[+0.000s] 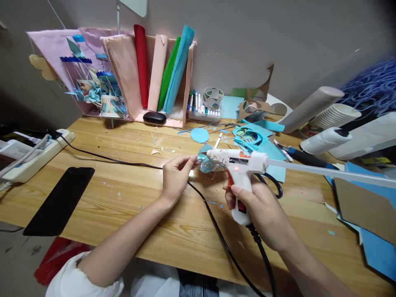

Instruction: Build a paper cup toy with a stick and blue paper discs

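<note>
My right hand (258,206) is wrapped around the handle of a white hot glue gun (243,165), with fingers at its orange trigger. A long clear glue stick (324,172) sticks out of the gun's back, and a small light glows on its body. My left hand (177,175) pinches a small piece at its fingertips, beside a light-blue round paper piece (206,164). The gun's nozzle points at this piece and is close to it; whether they touch I cannot tell. Just behind lies a flat blue paper disc (199,135) and a white marker (218,140).
A black phone (58,202) and a power strip (40,154) lie at left. Rolls of coloured paper (141,66) stand in a pink box at the back. Cut blue scraps (262,138), paper cups (337,115) and cardboard (366,206) crowd the right. The gun's black cord (216,222) crosses the front.
</note>
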Tool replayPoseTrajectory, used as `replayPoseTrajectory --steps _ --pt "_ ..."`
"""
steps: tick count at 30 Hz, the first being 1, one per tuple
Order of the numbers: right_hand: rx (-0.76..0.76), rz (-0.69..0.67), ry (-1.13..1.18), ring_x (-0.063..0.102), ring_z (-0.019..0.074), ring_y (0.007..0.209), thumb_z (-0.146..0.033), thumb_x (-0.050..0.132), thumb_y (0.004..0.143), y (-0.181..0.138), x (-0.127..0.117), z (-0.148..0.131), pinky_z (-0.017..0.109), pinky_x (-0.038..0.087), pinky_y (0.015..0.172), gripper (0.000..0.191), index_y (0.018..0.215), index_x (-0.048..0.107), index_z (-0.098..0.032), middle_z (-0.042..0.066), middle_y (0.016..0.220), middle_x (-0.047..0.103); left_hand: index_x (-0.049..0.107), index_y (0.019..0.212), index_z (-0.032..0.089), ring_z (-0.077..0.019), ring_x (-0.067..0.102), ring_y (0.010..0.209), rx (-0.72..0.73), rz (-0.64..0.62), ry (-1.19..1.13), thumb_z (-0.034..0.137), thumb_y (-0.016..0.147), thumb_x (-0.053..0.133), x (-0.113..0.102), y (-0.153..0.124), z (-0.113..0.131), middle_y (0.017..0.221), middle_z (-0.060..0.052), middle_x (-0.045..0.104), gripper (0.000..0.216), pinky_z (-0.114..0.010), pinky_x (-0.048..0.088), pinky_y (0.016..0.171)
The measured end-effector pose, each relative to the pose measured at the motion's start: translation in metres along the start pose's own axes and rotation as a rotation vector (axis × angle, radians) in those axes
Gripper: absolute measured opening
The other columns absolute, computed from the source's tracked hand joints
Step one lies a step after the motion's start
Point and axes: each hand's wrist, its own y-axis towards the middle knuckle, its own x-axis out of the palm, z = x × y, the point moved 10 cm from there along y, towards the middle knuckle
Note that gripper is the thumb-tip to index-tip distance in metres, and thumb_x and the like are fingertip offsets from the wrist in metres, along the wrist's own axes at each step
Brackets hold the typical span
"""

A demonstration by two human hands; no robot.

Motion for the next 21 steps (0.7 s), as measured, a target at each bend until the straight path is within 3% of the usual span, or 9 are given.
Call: replayPoseTrajectory --steps 21 --pt "-0.042 0.019 -0.161 0.050 0.0138 0.054 -0.044 0.039 0.086 0.0014 -0.0015 -0.0068 0.025 0.038 0.051 0.035 0.068 0.052 -0.017 0.001 0.058 0.057 0.072 0.077 0.015 -0.0146 0.066 0.066 0.015 -0.002 0.014 0.037 0.075 0.064 0.0008 -0.0005 -0.0001 0.071 -0.003 0.072 0.023 -0.025 0.053 0.065"
